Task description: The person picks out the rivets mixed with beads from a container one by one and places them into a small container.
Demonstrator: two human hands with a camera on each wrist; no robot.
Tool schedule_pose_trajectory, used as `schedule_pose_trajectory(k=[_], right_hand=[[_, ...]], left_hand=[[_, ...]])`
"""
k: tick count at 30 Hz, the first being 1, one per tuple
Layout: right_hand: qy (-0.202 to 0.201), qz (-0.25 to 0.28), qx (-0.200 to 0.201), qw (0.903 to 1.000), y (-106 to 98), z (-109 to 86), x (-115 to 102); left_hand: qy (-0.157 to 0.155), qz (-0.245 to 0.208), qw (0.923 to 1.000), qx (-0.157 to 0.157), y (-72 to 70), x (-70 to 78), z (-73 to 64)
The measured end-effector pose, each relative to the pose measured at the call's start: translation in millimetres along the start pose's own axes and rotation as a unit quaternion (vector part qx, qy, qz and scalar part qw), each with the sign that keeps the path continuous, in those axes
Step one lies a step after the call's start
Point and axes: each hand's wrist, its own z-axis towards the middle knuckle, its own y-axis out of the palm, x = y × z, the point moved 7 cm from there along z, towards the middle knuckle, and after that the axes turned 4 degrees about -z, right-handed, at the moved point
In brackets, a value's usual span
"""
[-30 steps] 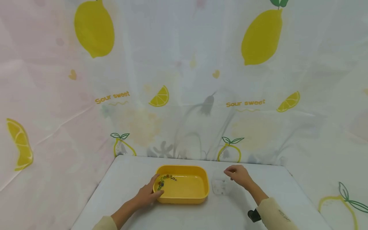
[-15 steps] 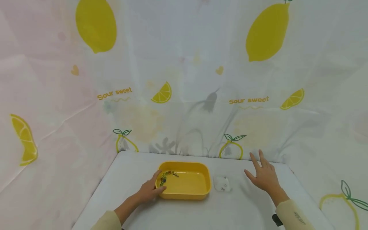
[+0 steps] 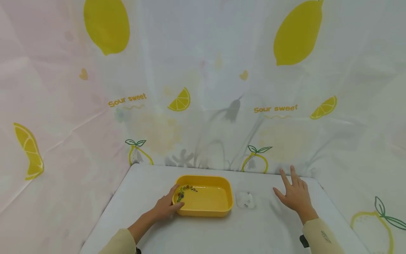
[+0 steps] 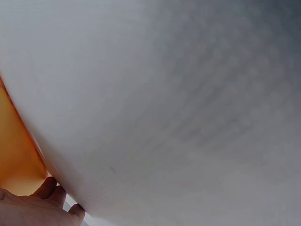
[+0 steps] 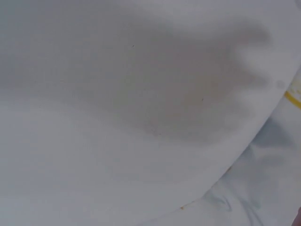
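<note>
A yellow rectangular tray (image 3: 206, 213) lies on the white table. My left hand (image 3: 165, 206) holds its left end, with the thumb over the near rim and the fingers along the left side. Inside that end sits a curved row of several small glass marbles (image 3: 182, 195), green, brown and blue, some partly behind the hand. Just right of the tray is a small clear plastic dish (image 3: 245, 200) with a few tiny things on it, too small to name. My right hand (image 3: 297, 195) hovers to the right of the dish, fingers spread, holding nothing.
The white table (image 3: 203, 236) ends at a cloth backdrop (image 3: 215, 134) printed with lemons, which also stands on both sides. In the right wrist view, the hand's shadow falls on the table (image 5: 94, 155) near a rounded corner.
My right hand has moved right from above the clear dish, and its pinched fingers have spread. The left hand stays at the tray. The head view has tilted slightly down.
</note>
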Motion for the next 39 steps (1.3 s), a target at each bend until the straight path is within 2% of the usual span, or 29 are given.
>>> schedule_pose_trajectory(k=[6,14,23,29,34,39], right_hand=[[-0.007,0.004,0.018,0.9998,1.5,13.5,-12.4],[-0.024,0.022,0.013,0.9994,8.6,32.9,-46.8],[-0.025,0.040,-0.018,0.9987,15.0,50.0,-89.7],[-0.035,0.063,-0.028,0.9970,25.0,51.7,-117.6],[-0.041,0.065,-0.035,0.9964,37.7,51.9,-139.7],[-0.055,0.094,-0.047,0.9930,43.5,58.4,-171.6]], left_hand=[[-0.004,0.003,1.0000,0.001,0.1,1.0,1.9],[-0.001,-0.009,0.9999,-0.005,0.9,2.2,-0.1],[0.001,-0.017,0.9998,-0.004,3.4,-1.3,0.3],[0.008,-0.033,0.9993,-0.015,6.4,-2.9,0.7],[0.010,-0.025,0.9995,-0.018,7.5,-3.3,1.3],[0.009,-0.036,0.9990,-0.026,4.9,-1.2,-0.1]])
